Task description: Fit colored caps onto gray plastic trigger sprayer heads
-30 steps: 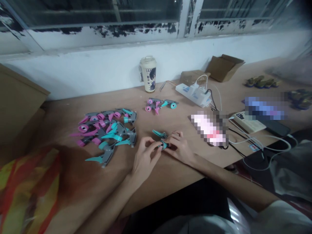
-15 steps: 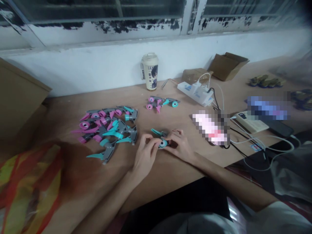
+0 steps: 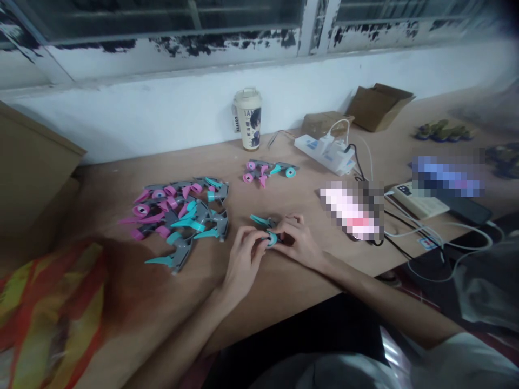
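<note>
My left hand (image 3: 243, 256) pinches the round teal end of a teal-and-grey plastic piece (image 3: 271, 239) with thumb and fingertips. Closed around the grey side of the same piece is my right hand (image 3: 302, 242), whose fingers hide much of it. A pointed teal tab on it sticks out beyond the hands, toward the upper left. To the left lies a heap of similar grey pieces (image 3: 184, 208) with pink or teal rings and pointed tabs. Farther back, a small group of such pieces (image 3: 259, 170) rests on the table, pink ones at left and a teal one at right.
A lidded cup (image 3: 250, 121) stands by the wall. Right of it are a white power strip (image 3: 324, 155) with cables, cardboard boxes (image 3: 379, 108) and a power bank (image 3: 421, 201). A red-and-yellow bag (image 3: 57, 319) and a large carton (image 3: 32, 173) occupy the left side.
My left fingertips have shifted over the front of the teal ring and cover more of its dark centre. My right hand has hardly moved; the heap is unchanged.
</note>
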`<state>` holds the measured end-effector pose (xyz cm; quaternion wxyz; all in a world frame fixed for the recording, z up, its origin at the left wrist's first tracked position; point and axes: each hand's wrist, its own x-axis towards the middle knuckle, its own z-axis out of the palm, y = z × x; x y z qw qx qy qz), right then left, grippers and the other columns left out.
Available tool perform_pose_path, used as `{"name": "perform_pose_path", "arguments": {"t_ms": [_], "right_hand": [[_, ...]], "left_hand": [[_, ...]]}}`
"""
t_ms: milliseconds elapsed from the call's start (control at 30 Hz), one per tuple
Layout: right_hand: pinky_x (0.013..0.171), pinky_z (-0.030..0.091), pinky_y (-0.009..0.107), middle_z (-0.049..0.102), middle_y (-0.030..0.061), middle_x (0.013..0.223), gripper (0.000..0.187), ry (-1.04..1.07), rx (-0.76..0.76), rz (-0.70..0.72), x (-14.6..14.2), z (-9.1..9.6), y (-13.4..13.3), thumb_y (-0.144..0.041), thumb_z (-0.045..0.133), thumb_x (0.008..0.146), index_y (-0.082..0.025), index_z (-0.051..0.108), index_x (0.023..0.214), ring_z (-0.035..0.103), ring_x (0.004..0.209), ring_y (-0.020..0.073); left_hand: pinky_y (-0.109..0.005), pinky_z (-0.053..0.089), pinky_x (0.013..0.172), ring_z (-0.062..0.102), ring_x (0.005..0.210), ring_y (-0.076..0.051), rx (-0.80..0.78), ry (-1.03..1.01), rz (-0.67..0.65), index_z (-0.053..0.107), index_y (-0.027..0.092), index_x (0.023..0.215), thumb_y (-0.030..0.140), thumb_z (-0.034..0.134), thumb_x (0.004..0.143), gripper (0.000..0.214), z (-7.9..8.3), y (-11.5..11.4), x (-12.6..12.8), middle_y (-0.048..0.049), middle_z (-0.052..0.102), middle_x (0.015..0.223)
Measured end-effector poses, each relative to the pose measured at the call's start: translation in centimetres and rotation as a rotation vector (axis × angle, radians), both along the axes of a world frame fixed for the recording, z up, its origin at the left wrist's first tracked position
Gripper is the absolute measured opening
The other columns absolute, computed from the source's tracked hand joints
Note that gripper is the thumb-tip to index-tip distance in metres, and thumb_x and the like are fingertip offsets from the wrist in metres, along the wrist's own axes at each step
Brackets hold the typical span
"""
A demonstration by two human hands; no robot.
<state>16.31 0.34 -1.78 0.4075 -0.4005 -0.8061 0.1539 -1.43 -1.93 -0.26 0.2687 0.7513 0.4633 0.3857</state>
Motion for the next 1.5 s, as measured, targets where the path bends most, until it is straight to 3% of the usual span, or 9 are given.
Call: {"name": "perform_pose_path", "arguments": {"t_ms": [267, 700, 900, 1033, 1167, 1333, 1500], "right_hand": [[0.087, 0.032, 0.035, 0.059, -0.0011, 0.071, 0.013, -0.063, 0.013, 0.019, 0.0, 0.1, 0.0, -0.034, 0.059, 0.082, -0.022, 0.061, 0.088, 0.057, 0.074, 0.0162], [0.092, 0.031, 0.038, 0.065, -0.0002, 0.079, 0.008, -0.116, 0.063, 0.036, 0.0, -0.5, 0.1, -0.029, 0.061, 0.081, -0.024, 0.062, 0.087, 0.059, 0.080, 0.0166], [0.089, 0.033, 0.037, 0.060, -0.0020, 0.069, 0.014, -0.003, 0.018, -0.012, 0.0, 0.1, 0.1, -0.034, 0.061, 0.081, -0.022, 0.062, 0.089, 0.058, 0.068, 0.0143], [0.084, 0.036, 0.036, 0.058, -0.0033, 0.065, 0.020, 0.098, -0.036, -0.116, 0.0, 0.2, 0.0, -0.039, 0.065, 0.077, -0.022, 0.061, 0.088, 0.057, 0.067, 0.0152], [0.086, 0.035, 0.037, 0.058, -0.0035, 0.065, 0.022, 0.122, -0.035, -0.101, -0.1, 0.4, -0.1, -0.039, 0.067, 0.074, -0.021, 0.060, 0.085, 0.057, 0.065, 0.0148], [0.087, 0.035, 0.038, 0.061, -0.0030, 0.067, 0.023, 0.103, -0.043, -0.078, -0.3, 0.6, -0.2, -0.042, 0.066, 0.075, -0.022, 0.061, 0.085, 0.058, 0.063, 0.0141], [0.086, 0.036, 0.037, 0.059, -0.0028, 0.066, 0.025, 0.112, -0.038, -0.076, -0.5, 0.7, -0.1, -0.042, 0.067, 0.074, -0.021, 0.061, 0.086, 0.058, 0.064, 0.0143]], "left_hand": [[-0.028, 0.054, 0.069, 0.057, 0.079, -0.014, -0.027, -0.034, -0.002, 0.057, 0.021, 0.087, 0.024, 0.048, 0.089, 0.009, 0.1, 0.3, -0.1, -0.0029, 0.050, 0.092], [-0.031, 0.047, 0.082, 0.056, 0.089, -0.016, 0.099, 0.274, -0.099, 0.060, 0.021, 0.081, 0.018, 0.055, 0.084, 0.007, 1.0, 1.1, -1.3, -0.0014, 0.052, 0.092], [-0.029, 0.049, 0.077, 0.058, 0.082, -0.014, 0.234, 0.205, -0.017, 0.065, 0.020, 0.083, 0.017, 0.056, 0.084, 0.010, 0.8, 0.7, -1.2, -0.0022, 0.054, 0.087], [-0.027, 0.051, 0.071, 0.060, 0.078, -0.013, 0.364, 0.144, 0.006, 0.066, 0.023, 0.095, 0.015, 0.052, 0.087, 0.018, 0.7, 0.3, -1.3, -0.0024, 0.057, 0.090], [-0.027, 0.052, 0.072, 0.060, 0.080, -0.013, 0.463, 0.137, 0.009, 0.064, 0.025, 0.104, 0.011, 0.052, 0.086, 0.026, 0.7, 0.4, -1.6, -0.0024, 0.059, 0.090], [-0.030, 0.053, 0.071, 0.060, 0.081, -0.015, 0.554, 0.082, 0.050, 0.066, 0.024, 0.092, 0.015, 0.059, 0.082, 0.016, 0.6, 0.8, -1.5, -0.0019, 0.061, 0.084], [-0.030, 0.051, 0.068, 0.057, 0.078, -0.015, 0.528, 0.119, 0.031, 0.066, 0.022, 0.087, 0.015, 0.060, 0.081, 0.011, 0.4, 0.9, -1.0, -0.0020, 0.058, 0.079]]}}
